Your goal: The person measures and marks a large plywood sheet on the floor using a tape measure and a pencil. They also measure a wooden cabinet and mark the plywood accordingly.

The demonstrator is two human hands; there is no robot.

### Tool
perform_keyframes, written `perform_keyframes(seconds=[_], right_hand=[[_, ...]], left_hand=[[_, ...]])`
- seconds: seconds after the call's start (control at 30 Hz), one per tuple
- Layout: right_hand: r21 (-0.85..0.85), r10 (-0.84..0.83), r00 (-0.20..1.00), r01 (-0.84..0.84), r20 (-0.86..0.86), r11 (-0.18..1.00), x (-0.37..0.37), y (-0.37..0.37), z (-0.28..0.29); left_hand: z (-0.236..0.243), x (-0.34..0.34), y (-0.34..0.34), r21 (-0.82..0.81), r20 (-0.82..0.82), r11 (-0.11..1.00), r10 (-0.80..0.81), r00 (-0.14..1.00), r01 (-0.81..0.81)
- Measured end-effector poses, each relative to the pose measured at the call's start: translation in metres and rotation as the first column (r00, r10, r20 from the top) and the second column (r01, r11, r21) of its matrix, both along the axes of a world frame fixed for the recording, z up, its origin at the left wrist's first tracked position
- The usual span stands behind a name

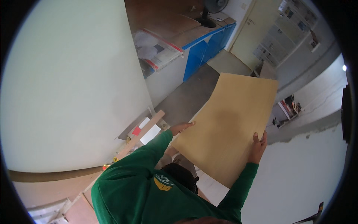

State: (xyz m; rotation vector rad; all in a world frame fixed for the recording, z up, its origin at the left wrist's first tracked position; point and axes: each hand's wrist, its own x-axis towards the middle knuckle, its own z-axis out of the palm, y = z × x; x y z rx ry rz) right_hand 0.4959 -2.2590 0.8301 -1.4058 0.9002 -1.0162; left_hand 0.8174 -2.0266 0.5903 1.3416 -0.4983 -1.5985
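Observation:
A large tan sheet (pixel 235 115), thin and slightly bowed, is held up in front of me between both hands. Whether it is veneer, board or heavy paper I cannot make out. My left hand (pixel 181 127) grips its left edge, thumb lying on the face and the other fingers mostly hidden behind. On the right edge, lower down, my right hand (pixel 257 146) is closed the same way, its thumb on the front. Green sleeves cover both my forearms.
A big pale panel (pixel 74 86) stands on the left. Beyond it, a blue-fronted counter (pixel 195 56) carries a black fan (pixel 207 20). A wooden strip (pixel 143 130) and papers lie beside my left arm. A door (pixel 257 28) is at the back; a white wall (pixel 298 168) is at right.

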Motion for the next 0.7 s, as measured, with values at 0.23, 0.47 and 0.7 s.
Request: perform_keyframes(seconds=[0.23,0.47,0.7], right_hand=[[-0.132,0.13,0.987,-0.141,-0.091,0.981,0.033,-0.107,0.027],[0.057,0.068,0.988,-0.076,0.136,0.995,0.136,-0.168,0.01],[0.166,0.148,0.93,-0.213,0.336,0.963,0.377,-0.199,-0.079]], left_hand=[[0.01,0.07,-0.095,-0.075,0.21,0.972,0.235,0.949,-0.224],[0.1,0.202,-0.172,-0.306,0.805,0.811,0.5,0.32,-0.499],[0.174,0.475,-0.193,-0.531,0.84,0.761,0.414,-0.349,-0.373]])
